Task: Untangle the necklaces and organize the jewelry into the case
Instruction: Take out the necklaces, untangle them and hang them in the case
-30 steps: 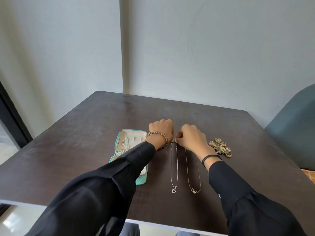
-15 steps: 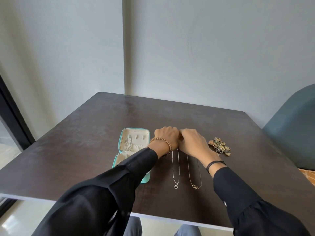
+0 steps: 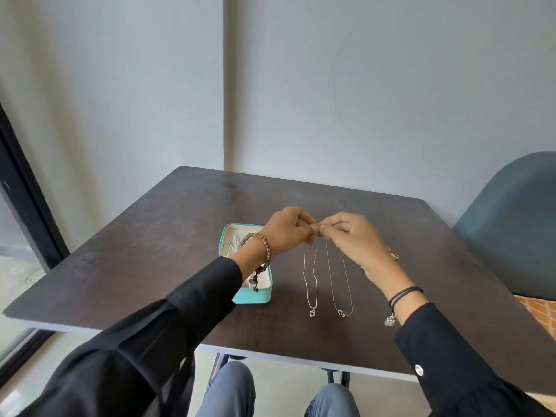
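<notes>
Two thin necklaces lie side by side on the dark table (image 3: 168, 242). The silver necklace (image 3: 310, 284) ends in a heart pendant; the gold necklace (image 3: 343, 290) ends in a small ring pendant. My left hand (image 3: 288, 230) and my right hand (image 3: 349, 236) are raised above the table, fingertips meeting, pinching the top ends of a chain; which chain each holds is unclear. The open teal jewelry case (image 3: 255, 296) sits under my left wrist, with a silver chain inside.
A heap of rings and small jewelry (image 3: 394, 255) is mostly hidden behind my right wrist. A blue-grey chair (image 3: 511, 224) stands at the right of the table. The wall is close behind the far edge.
Both hands have lifted off the table and now meet higher up with the chain ends pinched between them. The view has tilted, hiding most of the ring heap.
</notes>
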A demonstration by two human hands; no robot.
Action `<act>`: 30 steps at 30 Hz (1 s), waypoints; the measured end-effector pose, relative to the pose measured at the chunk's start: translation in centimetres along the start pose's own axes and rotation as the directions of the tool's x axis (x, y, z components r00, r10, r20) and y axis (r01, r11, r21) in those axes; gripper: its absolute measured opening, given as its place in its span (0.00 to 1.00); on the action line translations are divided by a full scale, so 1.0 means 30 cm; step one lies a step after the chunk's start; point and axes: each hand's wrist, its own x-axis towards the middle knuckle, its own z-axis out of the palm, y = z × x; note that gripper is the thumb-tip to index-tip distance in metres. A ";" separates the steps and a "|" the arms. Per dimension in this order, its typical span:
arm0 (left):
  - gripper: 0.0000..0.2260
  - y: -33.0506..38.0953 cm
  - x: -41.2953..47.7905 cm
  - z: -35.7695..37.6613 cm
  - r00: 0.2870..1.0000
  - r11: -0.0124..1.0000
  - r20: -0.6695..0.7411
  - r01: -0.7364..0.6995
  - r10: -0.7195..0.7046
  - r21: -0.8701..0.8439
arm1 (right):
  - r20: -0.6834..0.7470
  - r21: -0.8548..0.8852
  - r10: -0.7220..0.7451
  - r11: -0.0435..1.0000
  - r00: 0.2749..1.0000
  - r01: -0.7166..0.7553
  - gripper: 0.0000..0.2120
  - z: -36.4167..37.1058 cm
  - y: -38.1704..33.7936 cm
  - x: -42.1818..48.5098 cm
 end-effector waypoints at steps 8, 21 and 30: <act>0.14 0.089 -0.088 -0.053 0.999 0.946 0.049 0.023 -0.007 -0.324 | -0.033 0.302 0.052 0.952 0.998 -0.039 0.05 -0.041 -0.038 -0.054; 0.13 0.217 -0.137 -0.075 0.996 0.764 0.084 0.042 0.016 -0.644 | 0.002 0.326 0.072 0.943 0.997 -0.069 0.05 -0.031 -0.024 -0.152; 0.15 0.252 -0.143 -0.078 0.998 0.740 0.044 -0.006 0.048 -0.673 | 0.064 0.321 0.096 0.941 0.993 -0.111 0.05 -0.021 0.031 -0.178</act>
